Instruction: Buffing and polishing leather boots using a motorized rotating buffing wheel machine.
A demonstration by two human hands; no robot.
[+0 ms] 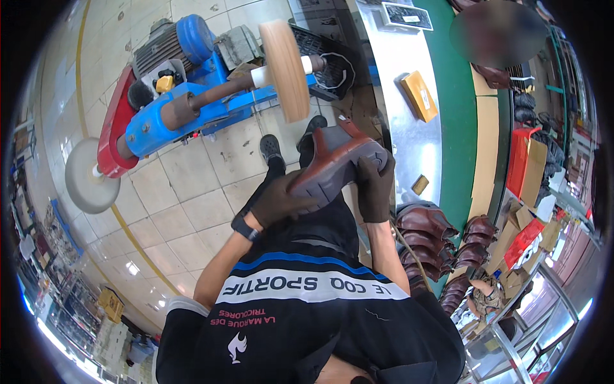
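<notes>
L hand (279, 201) & R hand (375, 187) part-curled, gripping brn shoe (334, 163).

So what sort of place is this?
Likely a shoe workshop: there's a brown shoe being held, a blue machine with large wheels, and what look like more brown shoes piled at the right.

a pale tiled floor (206, 208) with yellow lines (130, 235) runs beside a shiny silver tabletop (419, 153) and green strip (458, 128).

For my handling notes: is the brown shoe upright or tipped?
Tipped: the brown shoe, held in the left hand and right hand, turns its grey sole toward the camera.
</notes>
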